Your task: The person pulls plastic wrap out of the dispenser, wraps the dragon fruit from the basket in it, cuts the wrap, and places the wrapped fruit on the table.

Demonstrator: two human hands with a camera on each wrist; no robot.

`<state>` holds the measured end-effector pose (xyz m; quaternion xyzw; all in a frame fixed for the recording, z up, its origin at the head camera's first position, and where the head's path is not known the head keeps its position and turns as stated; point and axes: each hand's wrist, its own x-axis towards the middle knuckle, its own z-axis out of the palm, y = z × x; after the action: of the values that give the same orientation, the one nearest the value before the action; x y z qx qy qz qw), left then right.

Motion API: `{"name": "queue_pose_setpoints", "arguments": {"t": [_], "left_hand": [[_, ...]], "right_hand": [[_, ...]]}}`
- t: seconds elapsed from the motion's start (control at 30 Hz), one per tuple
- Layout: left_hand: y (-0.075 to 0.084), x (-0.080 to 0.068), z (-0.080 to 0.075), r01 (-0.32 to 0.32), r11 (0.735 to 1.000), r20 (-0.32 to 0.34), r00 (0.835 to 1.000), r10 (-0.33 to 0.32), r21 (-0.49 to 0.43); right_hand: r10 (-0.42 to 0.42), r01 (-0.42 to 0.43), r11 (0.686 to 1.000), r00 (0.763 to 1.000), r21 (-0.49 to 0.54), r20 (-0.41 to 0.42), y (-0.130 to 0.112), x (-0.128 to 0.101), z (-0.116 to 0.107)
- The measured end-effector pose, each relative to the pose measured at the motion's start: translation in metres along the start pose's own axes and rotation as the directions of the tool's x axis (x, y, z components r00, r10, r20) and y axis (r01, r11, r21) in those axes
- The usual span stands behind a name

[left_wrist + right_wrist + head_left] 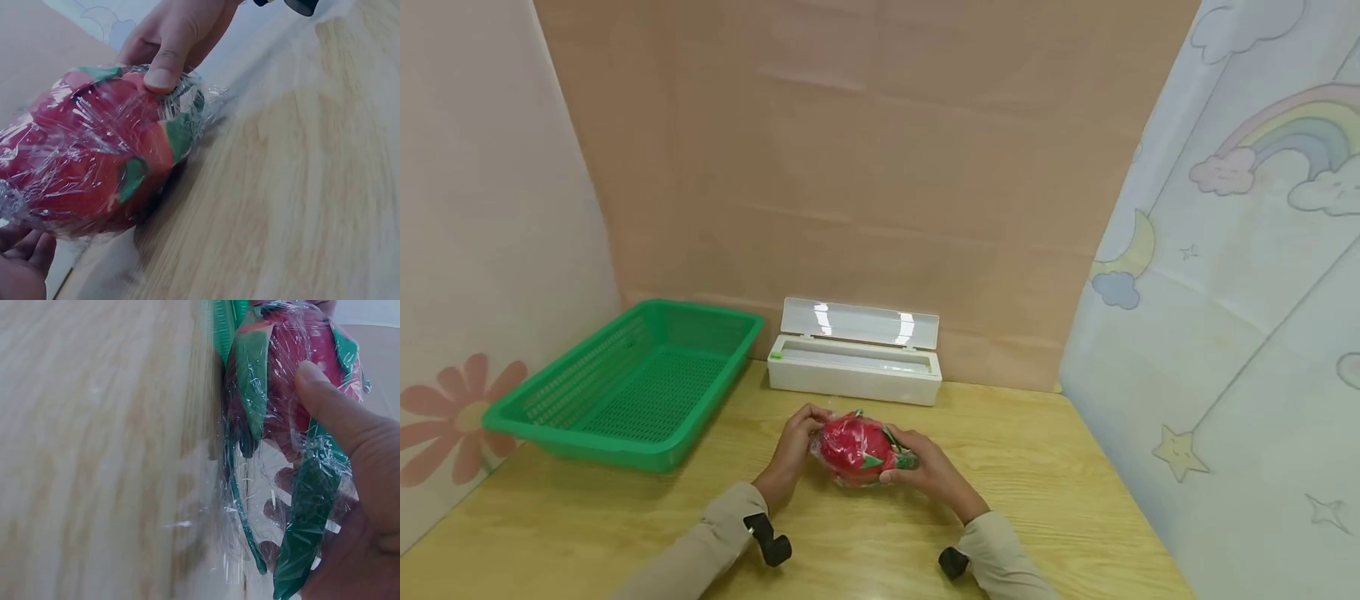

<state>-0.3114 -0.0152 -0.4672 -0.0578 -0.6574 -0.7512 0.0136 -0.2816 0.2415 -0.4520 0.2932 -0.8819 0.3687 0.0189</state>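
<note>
A red dragon fruit (852, 446) with green leafy scales is wrapped in clear cling film (75, 156), just above the wooden table. My left hand (792, 452) holds its left end, fingers curled at the bunched film. At the other end, my right hand (934, 473) grips the fruit; its thumb (325, 394) presses on the wrapped red skin while the fingers reach behind, seen through the film. Long green scales (306, 519) hang inside the wrap toward the right palm.
Behind the fruit stands a white cling film dispenser box (853, 381) with its clear lid (859, 322) raised. A green plastic basket (662, 454) sits at the left of the wooden table (1037, 500). Printed cloths and a tan backdrop (880, 183) enclose the table.
</note>
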Motion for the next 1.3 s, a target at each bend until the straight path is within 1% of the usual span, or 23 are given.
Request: {"name": "queue_pose_setpoints", "arguments": {"t": [0.07,0.13,0.23,0.3,0.37,0.43,0.47,0.53,0.6,0.63,0.7,0.77,0.87,0.93,1.0,1.07,1.1,1.17,1.2,1.23,1.27,1.3], "left_hand": [[0.000,0.000,0.001,-0.026,1.000,-0.017,1.000,0.027,0.004],[0.001,0.001,0.002,-0.041,0.999,-0.030,0.999,0.040,-0.012],[0.003,0.001,0.002,-0.044,0.998,-0.035,0.998,0.042,-0.043],[0.003,0.001,0.002,0.000,0.997,-0.031,1.000,-0.003,-0.078],[0.004,0.002,0.003,0.040,0.995,-0.004,0.999,-0.040,-0.089],[0.005,0.002,0.006,0.074,0.996,0.016,0.997,-0.074,-0.055],[0.006,0.002,0.008,0.077,0.997,0.022,0.997,-0.076,-0.015],[0.008,0.002,0.012,0.048,0.997,0.026,0.998,-0.050,0.066],[0.010,0.001,0.017,0.016,0.989,0.016,1.000,-0.018,0.147],[0.011,0.001,0.018,-0.001,0.986,0.014,1.000,-0.001,0.166],[0.012,0.000,0.020,-0.029,0.984,0.036,0.999,0.023,0.175],[0.012,0.000,0.019,-0.065,0.982,0.081,0.995,0.051,0.175],[0.011,-0.001,0.018,-0.115,0.978,0.155,0.984,0.088,0.174],[0.008,0.000,0.018,-0.164,0.968,0.170,0.976,0.133,0.187],[0.004,0.001,0.019,-0.190,0.962,0.159,0.974,0.160,0.197],[0.000,0.002,0.020,-0.218,0.952,0.139,0.972,0.192,0.213],[-0.001,0.002,0.021,-0.222,0.951,0.127,0.972,0.198,0.216],[-0.004,0.002,0.021,-0.219,0.951,0.100,0.974,0.202,0.217],[-0.005,0.002,0.020,-0.215,0.951,0.084,0.976,0.201,0.222],[-0.006,0.002,0.019,-0.212,0.951,0.066,0.977,0.202,0.227],[-0.007,0.002,0.018,-0.208,0.950,0.045,0.978,0.203,0.232],[-0.007,0.003,0.016,-0.205,0.950,0.021,0.978,0.206,0.235]], "right_hand": [[-0.001,0.000,1.000,1.000,-0.005,-0.003,-0.001,0.001,0.001],[0.002,-0.002,1.000,1.000,-0.007,-0.013,-0.001,0.001,0.001],[-0.013,0.013,1.000,1.000,-0.014,-0.024,-0.001,0.002,0.001],[-0.028,0.027,0.999,0.999,-0.017,-0.019,-0.001,0.002,0.002],[-0.038,0.038,0.999,0.999,-0.021,-0.008,-0.001,0.003,0.003],[-0.040,0.041,0.999,0.999,-0.020,0.005,-0.002,0.003,0.004],[-0.040,0.040,0.999,0.999,-0.011,0.011,-0.002,0.003,0.004],[-0.032,0.032,0.999,0.999,0.012,0.018,-0.003,0.003,0.003],[-0.030,0.030,0.999,0.999,0.025,0.020,-0.004,0.004,0.002],[-0.032,0.031,0.999,0.999,0.031,0.020,-0.004,0.004,0.001],[-0.033,0.032,0.999,0.999,0.033,0.020,-0.004,0.005,-0.001],[-0.040,0.040,0.999,0.999,0.019,0.016,-0.004,0.006,-0.003],[-0.047,0.047,0.999,0.999,0.014,0.010,-0.003,0.008,-0.004],[-0.046,0.046,0.999,0.999,0.016,0.014,-0.001,0.008,-0.003],[-0.036,0.036,0.999,0.999,0.012,0.021,0.003,0.007,-0.003],[-0.019,0.018,1.000,1.000,0.020,0.013,0.006,0.005,-0.003],[-0.008,0.008,1.000,1.000,0.028,-0.003,0.008,0.003,-0.004],[0.031,-0.027,0.997,0.997,0.075,-0.065,0.011,0.000,-0.006],[0.070,-0.058,0.992,0.992,0.109,-0.110,0.013,-0.001,-0.007],[0.123,-0.098,0.983,0.980,0.154,-0.158,0.015,-0.002,-0.008],[0.187,-0.143,0.965,0.962,0.219,-0.197,0.016,-0.002,-0.009],[0.264,-0.194,0.935,0.940,0.296,-0.217,0.017,-0.002,-0.008]]}}
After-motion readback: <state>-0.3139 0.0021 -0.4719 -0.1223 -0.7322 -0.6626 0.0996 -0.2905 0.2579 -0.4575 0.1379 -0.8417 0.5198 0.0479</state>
